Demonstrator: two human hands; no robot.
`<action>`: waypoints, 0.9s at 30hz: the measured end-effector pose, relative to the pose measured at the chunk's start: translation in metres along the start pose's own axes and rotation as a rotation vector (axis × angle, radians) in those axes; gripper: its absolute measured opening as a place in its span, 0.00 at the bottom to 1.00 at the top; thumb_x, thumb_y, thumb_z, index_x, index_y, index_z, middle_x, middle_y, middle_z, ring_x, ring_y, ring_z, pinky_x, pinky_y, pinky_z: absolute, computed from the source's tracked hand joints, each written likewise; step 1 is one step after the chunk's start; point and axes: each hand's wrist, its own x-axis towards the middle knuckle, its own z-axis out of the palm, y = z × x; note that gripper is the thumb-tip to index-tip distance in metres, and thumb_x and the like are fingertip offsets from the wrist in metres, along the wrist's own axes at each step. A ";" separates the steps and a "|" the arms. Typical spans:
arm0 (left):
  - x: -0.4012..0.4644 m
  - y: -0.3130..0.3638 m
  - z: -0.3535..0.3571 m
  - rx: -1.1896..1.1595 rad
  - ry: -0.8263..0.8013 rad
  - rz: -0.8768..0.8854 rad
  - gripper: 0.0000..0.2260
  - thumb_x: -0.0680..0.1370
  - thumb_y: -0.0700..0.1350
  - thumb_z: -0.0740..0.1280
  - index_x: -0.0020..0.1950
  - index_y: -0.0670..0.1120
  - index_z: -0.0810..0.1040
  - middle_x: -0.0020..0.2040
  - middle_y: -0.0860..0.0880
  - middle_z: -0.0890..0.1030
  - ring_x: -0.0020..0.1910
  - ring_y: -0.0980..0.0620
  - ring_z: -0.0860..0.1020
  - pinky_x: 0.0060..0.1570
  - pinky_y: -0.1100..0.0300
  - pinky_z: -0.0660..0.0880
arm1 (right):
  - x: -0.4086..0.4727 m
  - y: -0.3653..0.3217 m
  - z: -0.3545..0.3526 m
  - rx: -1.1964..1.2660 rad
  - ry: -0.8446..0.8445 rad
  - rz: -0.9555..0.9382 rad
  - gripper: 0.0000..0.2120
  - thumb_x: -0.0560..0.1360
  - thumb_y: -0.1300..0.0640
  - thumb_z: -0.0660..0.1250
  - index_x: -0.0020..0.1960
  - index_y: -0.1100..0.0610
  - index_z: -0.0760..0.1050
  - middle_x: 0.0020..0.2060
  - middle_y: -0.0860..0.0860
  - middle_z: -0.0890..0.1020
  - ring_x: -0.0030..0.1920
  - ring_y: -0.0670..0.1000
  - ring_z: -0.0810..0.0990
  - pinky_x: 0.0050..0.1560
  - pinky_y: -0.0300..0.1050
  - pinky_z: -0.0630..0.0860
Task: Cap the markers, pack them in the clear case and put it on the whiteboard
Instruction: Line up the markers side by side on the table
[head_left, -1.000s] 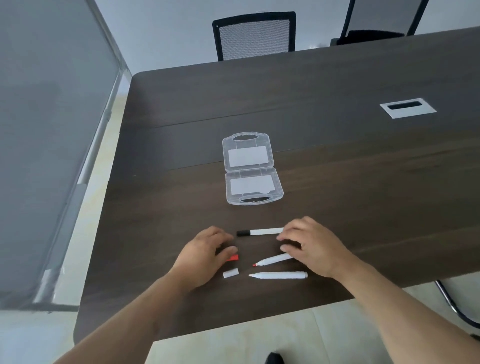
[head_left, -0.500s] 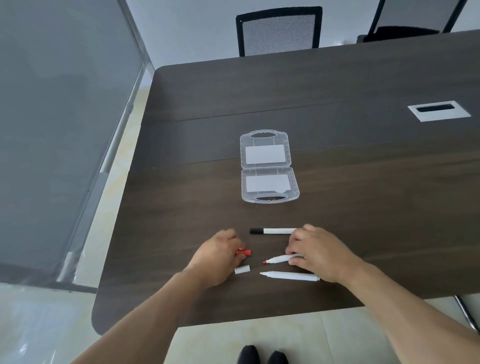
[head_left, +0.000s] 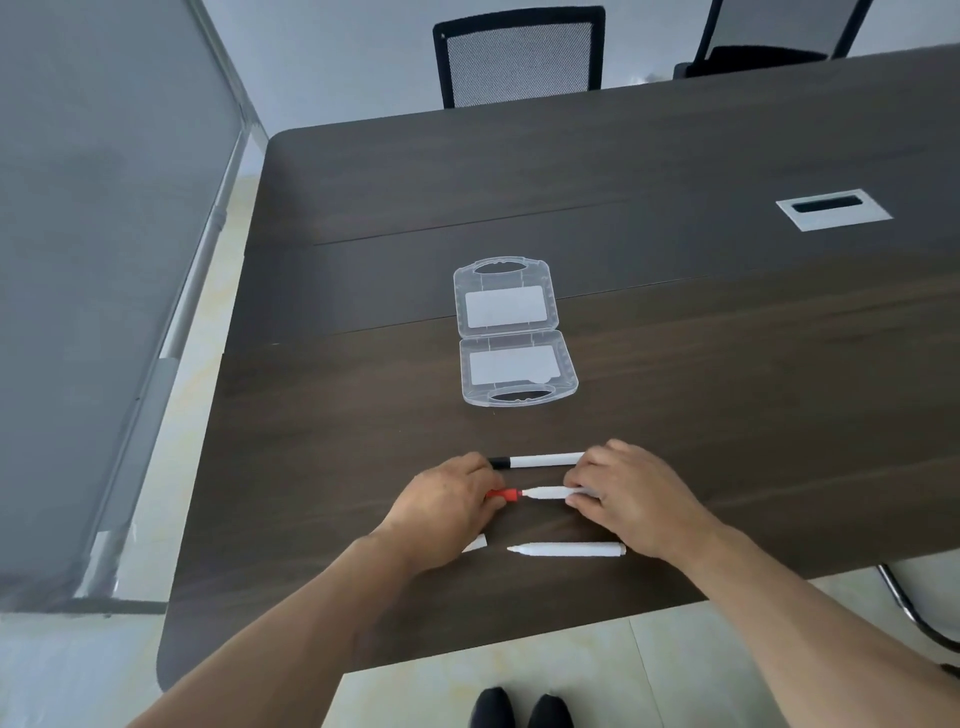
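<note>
My left hand (head_left: 447, 512) pinches a red cap (head_left: 503, 494) whose open end meets the tip of the red marker (head_left: 545, 492), and my right hand (head_left: 631, 499) grips that marker's white barrel. Just beyond them on the dark table (head_left: 727, 389) lies a marker with a black cap (head_left: 537, 460). Near the front edge rests an uncapped white marker (head_left: 566, 549), with its loose white cap (head_left: 475, 544) partly hidden under my left hand. The clear case (head_left: 511, 332) lies open flat further back.
A whiteboard panel (head_left: 93, 260) stands along the left side of the table. Two black mesh chairs (head_left: 519, 54) are at the far edge. A grey cable port (head_left: 834, 209) is set in the table at the right. My shoes (head_left: 522, 709) show below the front edge.
My left hand picked up the red cap and my right hand lifted the red marker. The two were brought together, so the cap now meets the marker's tip. The camera view shifted slightly.
</note>
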 end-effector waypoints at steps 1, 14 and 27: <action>0.001 0.001 0.000 -0.008 -0.007 0.002 0.12 0.80 0.52 0.58 0.59 0.52 0.76 0.54 0.52 0.75 0.51 0.53 0.75 0.50 0.57 0.75 | 0.000 0.000 0.000 0.004 -0.001 0.001 0.12 0.78 0.46 0.61 0.58 0.46 0.78 0.52 0.42 0.78 0.51 0.44 0.72 0.50 0.38 0.69; 0.007 -0.001 0.002 -0.027 -0.029 0.067 0.12 0.81 0.48 0.57 0.60 0.48 0.76 0.56 0.48 0.76 0.51 0.49 0.77 0.53 0.57 0.73 | 0.003 -0.015 0.011 0.020 0.012 -0.034 0.13 0.79 0.49 0.60 0.60 0.50 0.76 0.53 0.45 0.79 0.52 0.46 0.74 0.55 0.40 0.71; 0.009 -0.010 0.016 -0.048 -0.041 0.054 0.11 0.81 0.47 0.58 0.58 0.46 0.77 0.55 0.47 0.76 0.50 0.48 0.77 0.54 0.57 0.72 | 0.012 -0.010 0.026 -0.004 0.019 -0.097 0.11 0.78 0.51 0.61 0.56 0.51 0.77 0.50 0.46 0.79 0.50 0.47 0.73 0.54 0.43 0.74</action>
